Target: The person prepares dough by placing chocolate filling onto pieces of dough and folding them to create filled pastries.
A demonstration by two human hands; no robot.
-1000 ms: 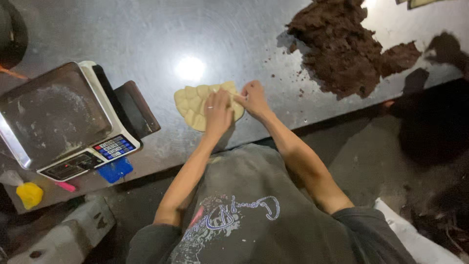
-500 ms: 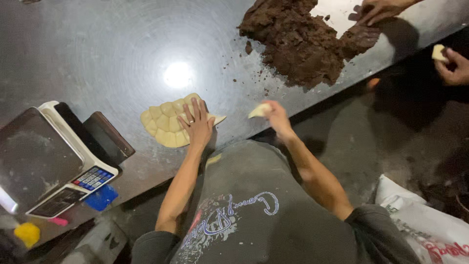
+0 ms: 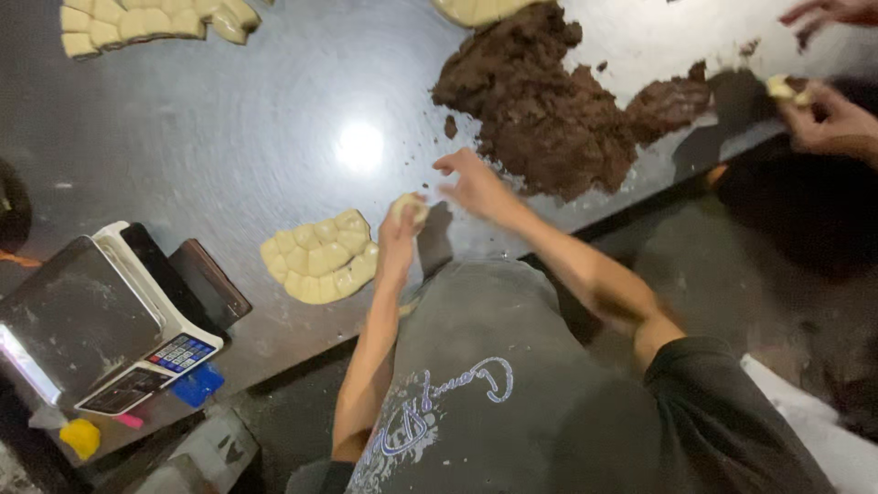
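My left hand [image 3: 400,240] is raised above the table edge, closed on a small pale dough piece [image 3: 409,208]. Just left of it lies a pale dough slab [image 3: 320,257] scored into small squares. My right hand [image 3: 475,184] is empty with fingers spread, held over the dark steel table [image 3: 229,137]. It is close to the near edge of a big heap of brown filling [image 3: 540,114].
A weighing scale [image 3: 87,320] stands at the front left with a dark phone [image 3: 208,277] beside it. More scored dough [image 3: 146,20] lies at the far left. Another person's hands [image 3: 828,114] hold a dough piece at the right. A white sack [image 3: 823,430] lies on the floor.
Both hands came off the dough slab. My right hand pulled a piece away, the piece is now in my left hand, and my right hand has opened and moved toward the brown heap.
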